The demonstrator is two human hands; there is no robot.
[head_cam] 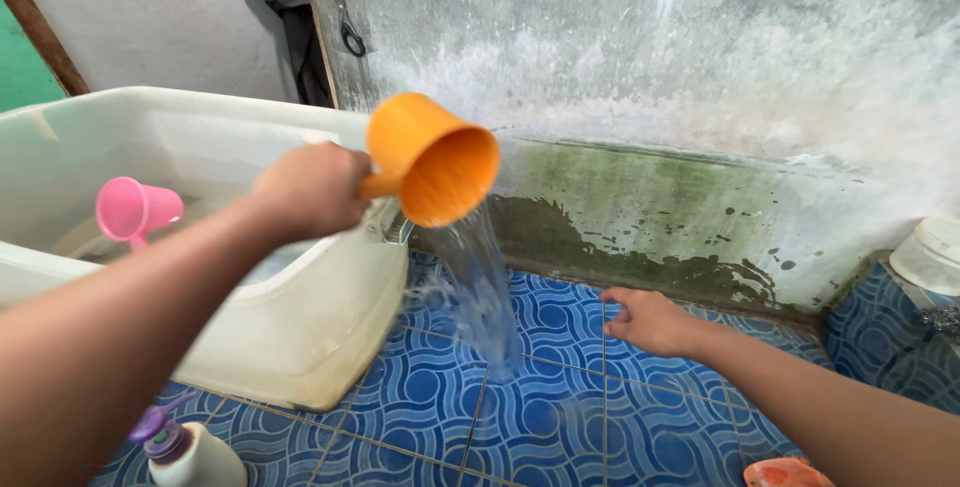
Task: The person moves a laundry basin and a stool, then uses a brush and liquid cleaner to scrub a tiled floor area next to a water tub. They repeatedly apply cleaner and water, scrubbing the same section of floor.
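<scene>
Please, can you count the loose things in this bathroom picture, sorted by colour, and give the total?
Orange: 2, the dipper held by the left hand, pouring water, and an orange thing at the bottom edge
Pink: 1, the pink dipper in the white tub
White: 2, the bottle with a purple cap, and the container at right
Total: 5

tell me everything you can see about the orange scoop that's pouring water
The orange scoop is a plastic-looking dipper: a round, tapered cup with a short handle. The left hand grips that handle and holds it in the air, tipped so its open mouth faces down and to the right. Water streams from the rim onto the blue patterned floor tiles. It hangs beside the white tub, before the stained wall.
</scene>
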